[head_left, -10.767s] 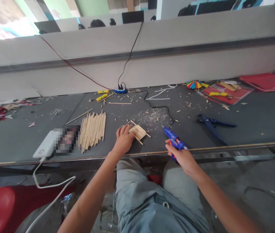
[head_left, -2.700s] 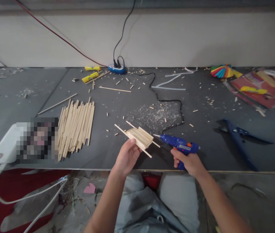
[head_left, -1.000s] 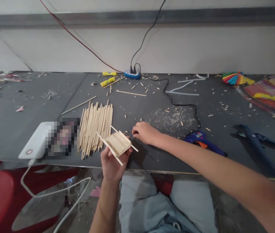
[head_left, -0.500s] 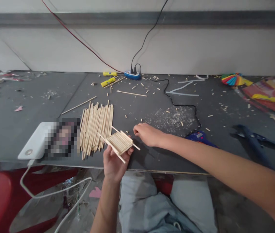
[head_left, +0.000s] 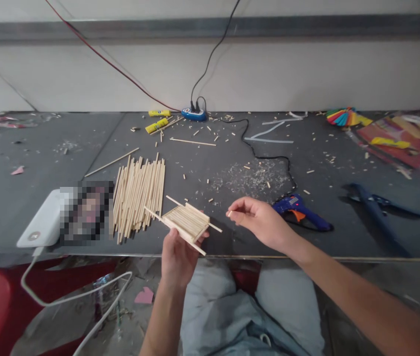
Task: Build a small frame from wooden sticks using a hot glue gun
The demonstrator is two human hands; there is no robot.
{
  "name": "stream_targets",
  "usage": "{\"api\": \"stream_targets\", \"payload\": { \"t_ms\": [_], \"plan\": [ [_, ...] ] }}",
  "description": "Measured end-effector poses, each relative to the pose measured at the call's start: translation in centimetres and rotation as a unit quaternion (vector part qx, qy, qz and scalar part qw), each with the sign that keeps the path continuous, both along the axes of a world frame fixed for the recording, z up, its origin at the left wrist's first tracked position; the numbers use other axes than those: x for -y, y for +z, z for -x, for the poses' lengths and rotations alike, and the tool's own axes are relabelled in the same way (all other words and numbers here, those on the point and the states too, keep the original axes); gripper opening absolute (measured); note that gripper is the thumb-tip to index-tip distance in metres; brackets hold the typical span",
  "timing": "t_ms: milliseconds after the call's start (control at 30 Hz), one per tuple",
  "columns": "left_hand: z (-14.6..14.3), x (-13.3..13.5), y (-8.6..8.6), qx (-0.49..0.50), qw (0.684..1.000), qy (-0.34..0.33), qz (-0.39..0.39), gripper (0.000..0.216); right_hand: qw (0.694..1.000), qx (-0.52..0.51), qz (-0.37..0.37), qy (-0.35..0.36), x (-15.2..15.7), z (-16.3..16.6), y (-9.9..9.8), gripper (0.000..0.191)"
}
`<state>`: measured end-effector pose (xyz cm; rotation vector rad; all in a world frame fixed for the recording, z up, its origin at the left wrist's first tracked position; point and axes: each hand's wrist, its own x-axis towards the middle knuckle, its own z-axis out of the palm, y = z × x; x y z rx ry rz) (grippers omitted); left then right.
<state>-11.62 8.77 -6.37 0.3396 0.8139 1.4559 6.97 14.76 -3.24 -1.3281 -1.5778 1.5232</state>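
My left hand [head_left: 181, 252] grips a small panel of wooden sticks [head_left: 187, 221] from below, near the table's front edge. Longer sticks jut out past the panel's corners. To its right, my right hand [head_left: 254, 217] pinches a short bit of wooden stick [head_left: 230, 214] between thumb and fingers, apart from the panel. A blue glue gun [head_left: 302, 211] with an orange trigger lies just beyond the right hand. Left of the panel lies a pile of long wooden sticks [head_left: 139, 193].
A white power bank [head_left: 41, 217] with a cable lies at the left beside a pixelated device. Dark-handled cutters [head_left: 376, 212] lie at the right. Yellow glue tubes [head_left: 157, 124] and a blue power strip [head_left: 194, 114] are at the back. Stick offcuts [head_left: 268, 185] litter the table [head_left: 195, 163].
My right hand has drawn back to the right from the table and now shows a short stick piece between its fingers. The panel has shifted slightly and tilted in my left hand.
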Motion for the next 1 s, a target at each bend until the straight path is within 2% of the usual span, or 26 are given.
{"api": "stream_targets", "payload": {
  "t_ms": [167, 400, 600, 1000],
  "plan": [
    [-2.6, 1.4, 1.6, -0.027, 0.999, 0.001, 0.023, 0.043, 0.998, -0.037, 0.027, -0.04, 1.9, -0.8, -0.1, 0.016],
    [-4.4, 2.3, 2.5, -0.047, 0.998, 0.014, 0.038, 0.046, 0.994, -0.06, 0.052, -0.078, 3.3, -1.4, 0.2, 0.016],
    [-5.3, 2.6, 2.7, -0.048, 0.998, 0.011, 0.031, 0.051, 0.995, -0.051, 0.047, -0.067, 3.7, -1.6, 0.4, 0.014],
    [-5.8, 2.9, 2.5, -0.057, 0.998, 0.018, 0.034, 0.047, 0.996, -0.047, 0.053, -0.058, 4.1, -2.2, 0.1, 0.017]
  ]
}}
